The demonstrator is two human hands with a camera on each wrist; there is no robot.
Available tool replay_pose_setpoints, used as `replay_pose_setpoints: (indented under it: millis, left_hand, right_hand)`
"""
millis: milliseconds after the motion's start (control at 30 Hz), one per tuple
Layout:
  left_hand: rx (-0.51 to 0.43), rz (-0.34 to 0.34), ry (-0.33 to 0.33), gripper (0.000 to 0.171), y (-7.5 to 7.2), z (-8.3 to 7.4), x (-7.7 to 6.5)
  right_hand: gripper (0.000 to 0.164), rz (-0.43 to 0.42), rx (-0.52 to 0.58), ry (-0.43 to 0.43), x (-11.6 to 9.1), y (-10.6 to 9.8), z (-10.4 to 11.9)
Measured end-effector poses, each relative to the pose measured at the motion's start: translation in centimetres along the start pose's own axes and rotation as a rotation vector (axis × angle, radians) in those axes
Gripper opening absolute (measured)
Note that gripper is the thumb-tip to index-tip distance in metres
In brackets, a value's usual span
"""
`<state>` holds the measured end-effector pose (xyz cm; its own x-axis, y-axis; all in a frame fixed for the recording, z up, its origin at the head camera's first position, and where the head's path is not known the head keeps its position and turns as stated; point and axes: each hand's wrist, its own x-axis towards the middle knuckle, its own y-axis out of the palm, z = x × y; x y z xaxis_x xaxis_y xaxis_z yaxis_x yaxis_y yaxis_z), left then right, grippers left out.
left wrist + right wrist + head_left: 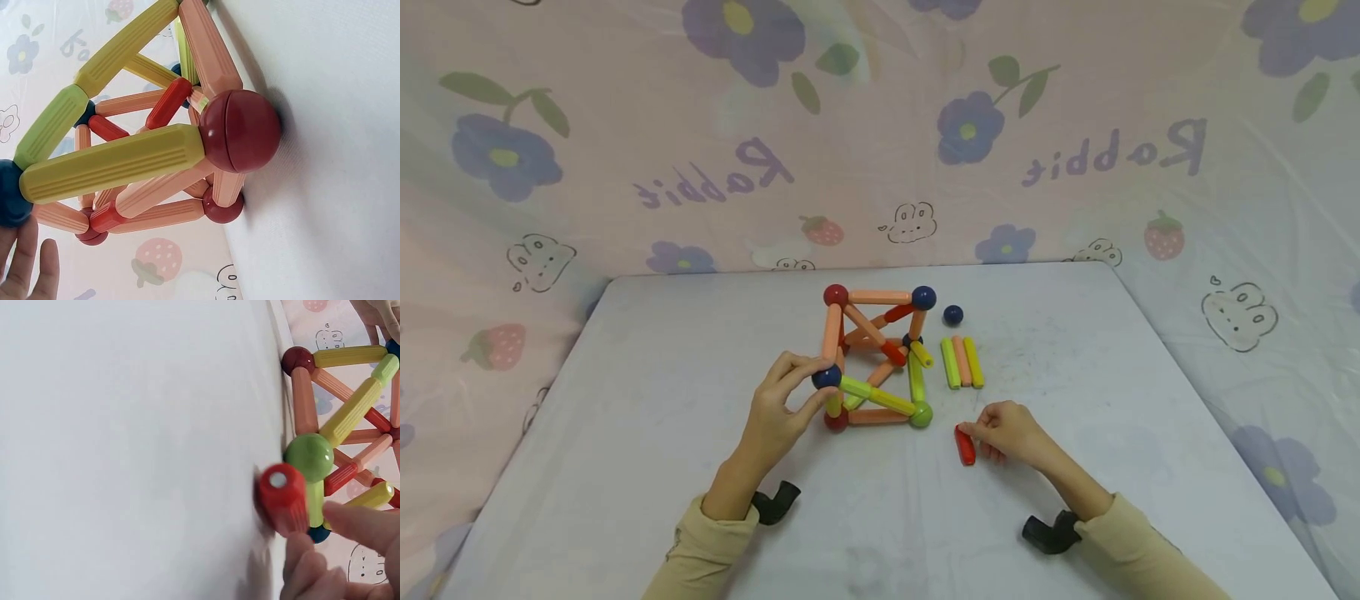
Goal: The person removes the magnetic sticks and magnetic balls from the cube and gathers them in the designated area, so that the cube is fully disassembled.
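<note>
A frame of magnetic rods and balls stands on the table, with salmon, yellow, green and red rods (880, 297). My left hand (781, 408) pinches the dark blue ball (827, 378) at its near upper left corner, between thumb and fingers. From that ball a yellow rod (119, 164) runs down to a red ball (240, 131). A green and yellow pair slopes to the green ball (310, 457) at the near right corner. My right hand (1011, 432) has its fingertips on the far end of a short red rod (966, 447), close over the table.
Right of the frame, a green rod (951, 363), a salmon rod (962, 362) and a yellow rod (973, 362) lie side by side. A loose dark blue ball (953, 314) sits behind them. A printed cloth (865, 142) hangs behind the white table (685, 333).
</note>
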<state>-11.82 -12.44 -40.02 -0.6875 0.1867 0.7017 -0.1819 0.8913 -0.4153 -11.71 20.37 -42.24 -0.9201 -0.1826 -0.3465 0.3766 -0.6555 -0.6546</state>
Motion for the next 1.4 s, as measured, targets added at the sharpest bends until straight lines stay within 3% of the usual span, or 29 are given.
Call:
replay_pose_setpoints:
  millis: [233, 400, 633, 867, 1033, 1400]
  left_hand:
    - [-0.002, 0.0, -0.003, 0.049, 0.0, 0.0, 0.0]
    - [0.005, -0.003, 0.004, 0.048, 0.0, -0.1, 0.0]
    - [0.007, -0.006, 0.003, 0.047, 0.0, -0.1, 0.0]
    - [0.002, -0.006, -0.004, 0.046, 0.0, -0.1, 0.0]
    - [0.0, -0.005, -0.004, 0.045, 0.0, -0.2, 0.0]
    - [0.002, -0.003, -0.01, 0.044, 0.0, 0.0, -0.1]
  right_hand:
    - [0.026, -0.079, 0.109, -0.061, 1.9, -0.8, 1.0]
    - [0.034, -0.075, 0.217, -0.089, 3.6, -1.1, 2.5]
    - [0.05, -0.046, 0.429, 0.062, 6.8, -1.3, 5.1]
    - [0.058, 0.095, 0.564, 0.131, 9.0, -1.4, 6.3]
    - [0.05, 0.114, 0.571, 0.128, 9.6, -1.2, 6.8]
    - [0.042, 0.052, 0.459, 0.135, 10.0, -1.3, 6.6]
